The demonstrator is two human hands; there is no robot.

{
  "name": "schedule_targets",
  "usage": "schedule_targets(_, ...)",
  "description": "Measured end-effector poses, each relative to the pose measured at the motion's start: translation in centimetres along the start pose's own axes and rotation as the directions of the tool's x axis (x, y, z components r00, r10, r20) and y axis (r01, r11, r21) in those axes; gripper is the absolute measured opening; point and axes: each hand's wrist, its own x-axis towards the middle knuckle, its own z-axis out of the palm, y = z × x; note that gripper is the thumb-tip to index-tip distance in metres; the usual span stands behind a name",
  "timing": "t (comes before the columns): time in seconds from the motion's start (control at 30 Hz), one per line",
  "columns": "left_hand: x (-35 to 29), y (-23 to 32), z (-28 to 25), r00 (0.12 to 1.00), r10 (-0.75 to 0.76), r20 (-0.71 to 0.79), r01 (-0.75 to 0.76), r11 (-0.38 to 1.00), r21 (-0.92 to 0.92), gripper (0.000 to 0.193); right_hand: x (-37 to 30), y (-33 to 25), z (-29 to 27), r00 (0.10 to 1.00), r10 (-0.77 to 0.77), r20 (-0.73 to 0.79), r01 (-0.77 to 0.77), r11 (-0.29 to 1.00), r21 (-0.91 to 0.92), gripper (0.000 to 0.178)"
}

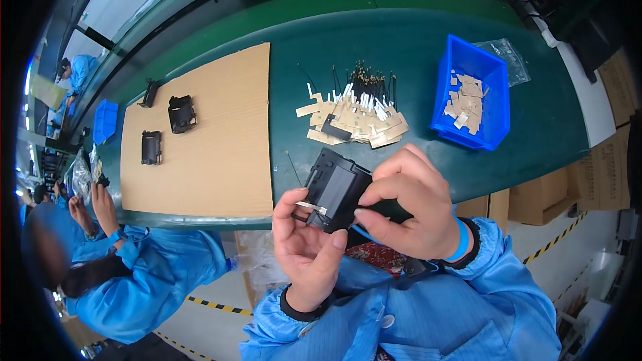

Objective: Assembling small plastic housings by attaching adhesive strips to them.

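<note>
My left hand (309,254) is closed round a black plastic housing (332,187), which is tilted in front of me over the table's near edge. A thin black wire with a white sleeve (311,208) lies across the housing's lower left by my left fingers; its free end sticks up to the left. My right hand (411,207) is at the housing's right side, thumb and forefinger pinched together at its edge. What the pinch holds, if anything, is too small to make out. Just beyond lies a pile of tan adhesive-backed pieces (364,124) with black wires and white sleeves.
On the left, a cardboard sheet (214,140) carries several black housings (181,114). A blue bin (500,103) of tan paper scraps (467,103) stands right, beside a clear plastic bag (505,60). A co-worker in blue (147,281) works at the left; cardboard boxes (545,194) sit below right.
</note>
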Motion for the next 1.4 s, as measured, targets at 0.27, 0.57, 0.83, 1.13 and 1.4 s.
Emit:
schedule_targets(0.27, 0.2, 0.3, 0.2, 0.997, -0.072, -0.014, 0.072, 0.997, -0.010, 0.058, 0.5, -0.1, -0.3, 0.995, 0.083, 0.048, -0.084, 0.996, 0.014, 0.013)
schedule_targets(0.57, 0.3, 0.0, -0.1, 0.995, -0.100, -0.008, 0.099, 0.994, -0.044, 0.059, 0.5, -0.1, -0.1, 0.989, 0.144, 0.039, -0.146, 0.987, 0.068, 0.013)
schedule_targets(0.83, 0.3, 0.3, 0.3, 0.992, -0.129, -0.013, 0.128, 0.989, -0.080, 0.058, 0.3, -0.1, 0.0, 0.982, 0.185, 0.038, -0.187, 0.978, 0.087, 0.013)
schedule_targets(1.13, 0.2, 0.2, 0.1, 0.991, -0.131, -0.017, 0.129, 0.989, -0.077, 0.058, 0.3, 0.1, 0.2, 0.990, 0.137, 0.024, -0.138, 0.989, 0.044, 0.014)
schedule_targets(1.4, 0.2, 0.7, 0.7, 0.994, -0.098, -0.046, 0.096, 0.995, -0.037, 0.064, 1.0, 1.1, -0.4, 1.000, -0.027, 0.008, 0.028, 0.977, -0.213, 0.020)
